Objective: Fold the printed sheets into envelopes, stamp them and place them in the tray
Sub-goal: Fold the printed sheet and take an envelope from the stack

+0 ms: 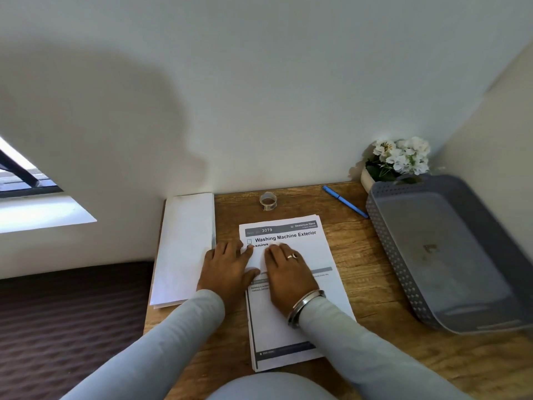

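Observation:
A stack of printed sheets (291, 284) lies in the middle of the wooden desk (372, 284), its top page headed "Washing Machine Exterior". My left hand (227, 267) lies flat across the stack's upper left edge, fingers straight. Beside it, my right hand (288, 272), wearing a ring and a metal bangle, presses flat on the top page. A pile of white envelopes (181, 249) sits to the left, just touching my left hand. The grey perforated tray (450, 249) stands at the right with nothing in it.
A roll of clear tape (268, 201) stands at the back of the desk, a blue pen (344, 201) lies to its right. A pot of white flowers (395, 160) fills the back right corner. Walls close the back and right; the desk's left edge drops to a dark floor.

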`<state>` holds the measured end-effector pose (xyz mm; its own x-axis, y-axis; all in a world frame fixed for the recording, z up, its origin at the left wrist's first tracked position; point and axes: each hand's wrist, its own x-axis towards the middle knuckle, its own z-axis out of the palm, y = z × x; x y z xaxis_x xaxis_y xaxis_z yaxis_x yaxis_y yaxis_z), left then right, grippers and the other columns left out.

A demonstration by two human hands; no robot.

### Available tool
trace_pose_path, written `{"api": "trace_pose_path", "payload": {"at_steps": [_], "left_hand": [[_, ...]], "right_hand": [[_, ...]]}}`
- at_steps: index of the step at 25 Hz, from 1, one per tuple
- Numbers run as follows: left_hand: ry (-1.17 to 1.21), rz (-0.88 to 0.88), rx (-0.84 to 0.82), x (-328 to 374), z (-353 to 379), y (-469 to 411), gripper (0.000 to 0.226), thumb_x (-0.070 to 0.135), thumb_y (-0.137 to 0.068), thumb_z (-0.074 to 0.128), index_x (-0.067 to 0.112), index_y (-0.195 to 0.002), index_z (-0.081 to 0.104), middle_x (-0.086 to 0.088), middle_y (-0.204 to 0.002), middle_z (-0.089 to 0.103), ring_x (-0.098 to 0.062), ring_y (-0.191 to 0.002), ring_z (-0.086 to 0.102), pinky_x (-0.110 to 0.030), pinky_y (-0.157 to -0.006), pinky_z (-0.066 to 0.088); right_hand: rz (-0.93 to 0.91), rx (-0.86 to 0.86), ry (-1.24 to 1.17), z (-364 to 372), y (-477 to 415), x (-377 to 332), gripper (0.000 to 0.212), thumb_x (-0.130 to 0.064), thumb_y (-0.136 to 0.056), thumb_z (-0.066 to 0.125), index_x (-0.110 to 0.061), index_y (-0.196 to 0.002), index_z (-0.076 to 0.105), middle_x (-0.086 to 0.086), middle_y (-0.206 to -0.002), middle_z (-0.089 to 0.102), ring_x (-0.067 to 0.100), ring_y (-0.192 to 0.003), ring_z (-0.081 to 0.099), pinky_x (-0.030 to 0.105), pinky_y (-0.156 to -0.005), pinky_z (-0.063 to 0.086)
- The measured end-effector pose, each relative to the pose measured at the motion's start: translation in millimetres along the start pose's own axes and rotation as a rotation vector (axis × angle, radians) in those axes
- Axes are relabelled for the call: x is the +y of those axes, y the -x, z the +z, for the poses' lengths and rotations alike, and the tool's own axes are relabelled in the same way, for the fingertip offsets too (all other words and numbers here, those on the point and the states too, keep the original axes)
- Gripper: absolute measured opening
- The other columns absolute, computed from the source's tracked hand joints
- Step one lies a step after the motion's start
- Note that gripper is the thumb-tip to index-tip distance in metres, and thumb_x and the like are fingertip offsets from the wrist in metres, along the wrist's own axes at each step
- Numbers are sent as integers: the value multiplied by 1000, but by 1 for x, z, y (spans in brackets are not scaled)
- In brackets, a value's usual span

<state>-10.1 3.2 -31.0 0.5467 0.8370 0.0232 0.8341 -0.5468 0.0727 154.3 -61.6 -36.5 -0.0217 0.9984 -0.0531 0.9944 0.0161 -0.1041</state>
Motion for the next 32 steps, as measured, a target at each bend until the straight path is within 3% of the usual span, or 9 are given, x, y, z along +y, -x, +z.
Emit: {"api": "trace_pose_path", "payload": {"at_steps": [4, 10, 14, 18, 22, 27, 32], "left_hand": [[-2, 11, 1, 0, 1, -1, 57, 59, -92, 54, 23, -135, 60, -6, -131, 58, -29, -120, 53, -48, -97, 47], [30, 23, 12, 0, 0, 0, 59, 59, -93, 50, 22, -139, 56, -5, -132, 56, -29, -121, 52, -47, -99, 45], [44, 10, -122, 2, -11, -9, 66, 63, -94, 44, 25, -148, 42, -1, -144, 45, -26, -132, 40, -45, -110, 35], [34, 37, -223, 3, -24, -30, 72, 66, -84, 58, 29, -144, 41, 2, -146, 43, -24, -135, 35, -44, -113, 31], [49, 23, -332, 5, -34, -45, 70, 63, -75, 72, 32, -134, 49, 2, -142, 44, -24, -136, 33, -46, -112, 30], [55, 7, -430, 11, -38, -55, 63, 58, -73, 77, 32, -125, 53, 2, -142, 44, -25, -136, 36, -49, -114, 31], [58, 31, -453, 12, -38, -57, 77, 57, -75, 77, 32, -139, 42, 5, -151, 40, -25, -139, 34, -49, -116, 26]], "right_hand": [[10, 2, 8, -1, -2, 3, 59, -24, -88, 59, -5, -142, 48, 16, -140, 52, 36, -131, 48, 48, -109, 43], [172, 36, 22, -16, 15, 77, 54, -29, -92, 52, -8, -141, 49, 10, -141, 51, 32, -131, 46, 47, -106, 44], [217, -13, 23, -24, 20, 94, 56, -37, -98, 45, -11, -147, 41, 7, -149, 43, 29, -137, 39, 46, -112, 38], [236, -76, 23, -32, 15, 92, 61, -46, -98, 43, -15, -150, 35, 5, -150, 38, 27, -138, 35, 45, -112, 36], [230, -177, -48, -47, 7, 100, 74, -59, -88, 54, -23, -150, 35, 3, -152, 35, 29, -139, 33, 46, -113, 34], [211, -311, -90, -62, -10, 105, 87, -59, -78, 69, -32, -152, 31, -1, -158, 30, 29, -142, 32, 45, -114, 35], [215, -389, -87, -71, -24, 103, 88, -56, -72, 77, -38, -147, 36, 0, -158, 31, 31, -143, 31, 46, -113, 36]]}}
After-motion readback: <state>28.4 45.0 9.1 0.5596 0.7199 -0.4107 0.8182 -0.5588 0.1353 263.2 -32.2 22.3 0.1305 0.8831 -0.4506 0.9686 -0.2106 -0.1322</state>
